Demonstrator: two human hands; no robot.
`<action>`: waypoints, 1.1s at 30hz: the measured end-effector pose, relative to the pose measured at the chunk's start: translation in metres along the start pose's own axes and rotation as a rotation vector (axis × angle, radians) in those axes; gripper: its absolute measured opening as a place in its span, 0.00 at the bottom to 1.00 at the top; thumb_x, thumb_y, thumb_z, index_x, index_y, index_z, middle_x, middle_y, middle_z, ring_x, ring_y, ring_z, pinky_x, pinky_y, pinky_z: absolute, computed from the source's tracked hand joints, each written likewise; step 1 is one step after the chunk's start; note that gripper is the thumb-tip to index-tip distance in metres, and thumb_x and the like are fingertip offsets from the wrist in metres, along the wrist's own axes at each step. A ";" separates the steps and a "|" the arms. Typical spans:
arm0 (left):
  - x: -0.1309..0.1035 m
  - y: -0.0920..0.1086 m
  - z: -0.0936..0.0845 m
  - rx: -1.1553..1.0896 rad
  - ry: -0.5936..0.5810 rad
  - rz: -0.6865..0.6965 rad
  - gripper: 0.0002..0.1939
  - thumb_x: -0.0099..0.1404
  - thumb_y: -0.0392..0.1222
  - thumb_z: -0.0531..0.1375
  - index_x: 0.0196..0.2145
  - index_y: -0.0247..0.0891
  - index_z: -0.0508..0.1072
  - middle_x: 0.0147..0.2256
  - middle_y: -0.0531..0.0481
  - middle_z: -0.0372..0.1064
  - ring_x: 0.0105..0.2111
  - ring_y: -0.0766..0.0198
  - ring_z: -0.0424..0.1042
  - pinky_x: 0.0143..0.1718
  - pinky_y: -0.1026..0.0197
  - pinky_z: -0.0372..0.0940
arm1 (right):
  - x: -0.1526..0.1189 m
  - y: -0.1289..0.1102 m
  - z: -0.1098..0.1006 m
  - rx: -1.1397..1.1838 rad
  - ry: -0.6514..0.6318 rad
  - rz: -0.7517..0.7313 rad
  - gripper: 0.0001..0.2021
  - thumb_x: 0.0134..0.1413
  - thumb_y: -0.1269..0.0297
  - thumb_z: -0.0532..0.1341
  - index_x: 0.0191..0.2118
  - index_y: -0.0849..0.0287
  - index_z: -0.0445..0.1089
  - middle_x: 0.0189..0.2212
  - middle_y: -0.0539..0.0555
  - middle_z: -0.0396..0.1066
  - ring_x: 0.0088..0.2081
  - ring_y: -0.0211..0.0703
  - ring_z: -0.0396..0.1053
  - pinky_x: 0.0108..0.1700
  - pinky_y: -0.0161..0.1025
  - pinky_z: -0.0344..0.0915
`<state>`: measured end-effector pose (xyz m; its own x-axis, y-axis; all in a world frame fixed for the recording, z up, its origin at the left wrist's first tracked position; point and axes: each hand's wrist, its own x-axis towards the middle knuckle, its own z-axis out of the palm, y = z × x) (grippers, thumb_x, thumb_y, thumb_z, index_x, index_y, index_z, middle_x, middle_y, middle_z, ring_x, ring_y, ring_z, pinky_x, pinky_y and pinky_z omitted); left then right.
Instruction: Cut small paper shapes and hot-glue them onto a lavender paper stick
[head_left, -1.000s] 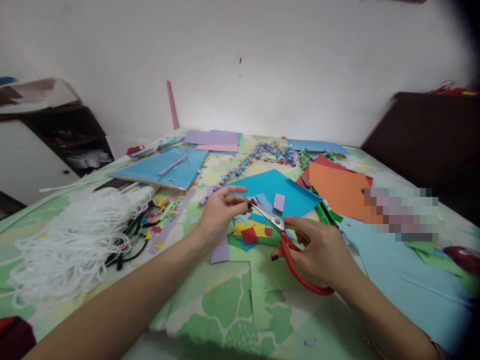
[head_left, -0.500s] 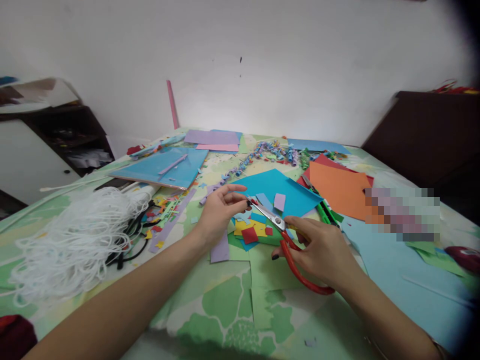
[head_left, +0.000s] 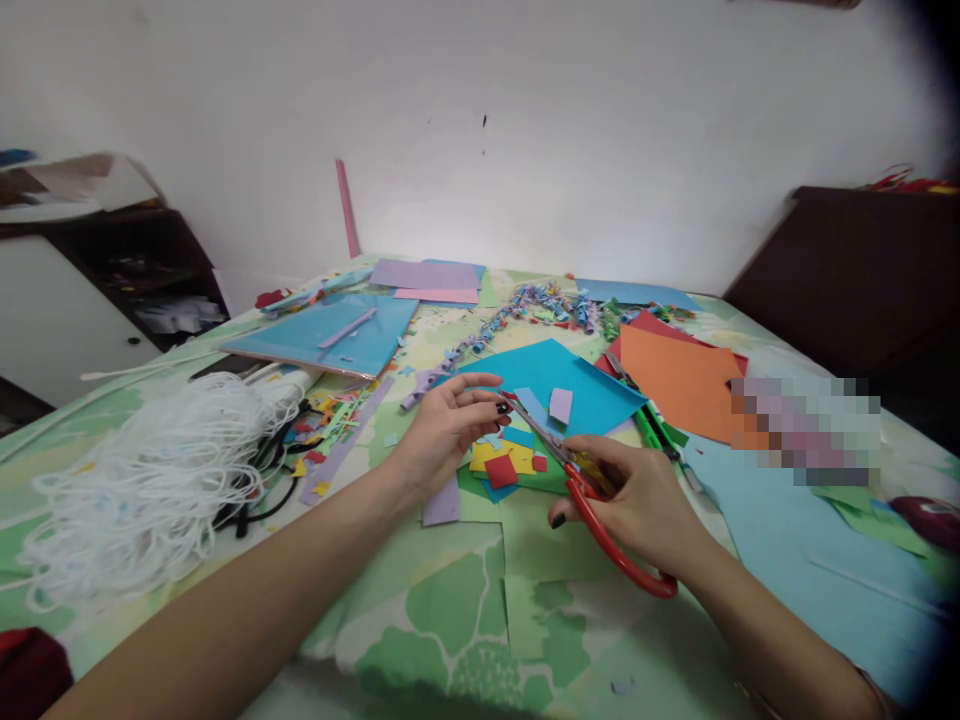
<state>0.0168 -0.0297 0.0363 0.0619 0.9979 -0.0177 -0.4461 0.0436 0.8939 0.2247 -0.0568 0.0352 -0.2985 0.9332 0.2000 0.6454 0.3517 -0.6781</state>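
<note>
Right now, the right hand (head_left: 645, 500) grips red-handled scissors (head_left: 592, 515) above the bench (head_left: 450, 615), while the left hand (head_left: 450, 430) pinches a tiny red scrap (head_left: 510, 396) near the blade tips; whether they touch it is too small to tell. Below lie a red square (head_left: 501, 471) and yellow paper (head_left: 486, 457).

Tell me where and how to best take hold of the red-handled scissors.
I'd take the scissors by the red handles, coming from the near right, where the right hand has them. The handles slant toward that side, while the slim metal blades point away toward the left hand.
</note>
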 end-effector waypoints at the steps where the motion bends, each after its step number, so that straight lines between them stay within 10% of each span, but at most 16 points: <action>1: 0.000 0.000 0.000 -0.005 -0.006 0.004 0.18 0.47 0.31 0.67 0.38 0.33 0.71 0.27 0.54 0.71 0.26 0.70 0.72 0.30 0.67 0.64 | 0.000 0.001 0.001 0.022 -0.009 0.014 0.21 0.36 0.56 0.69 0.39 0.61 0.74 0.17 0.45 0.57 0.21 0.35 0.51 0.21 0.33 0.52; 33: 0.001 0.000 -0.002 0.159 0.058 0.167 0.18 0.45 0.30 0.64 0.37 0.35 0.70 0.24 0.54 0.71 0.24 0.69 0.69 0.29 0.65 0.61 | -0.001 0.009 0.010 0.244 -0.067 0.094 0.20 0.34 0.57 0.70 0.36 0.60 0.73 0.18 0.46 0.58 0.22 0.36 0.55 0.23 0.35 0.57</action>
<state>0.0151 -0.0285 0.0352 -0.0547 0.9919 0.1150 -0.2990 -0.1262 0.9459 0.2235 -0.0554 0.0220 -0.2967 0.9511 0.0860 0.4863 0.2280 -0.8435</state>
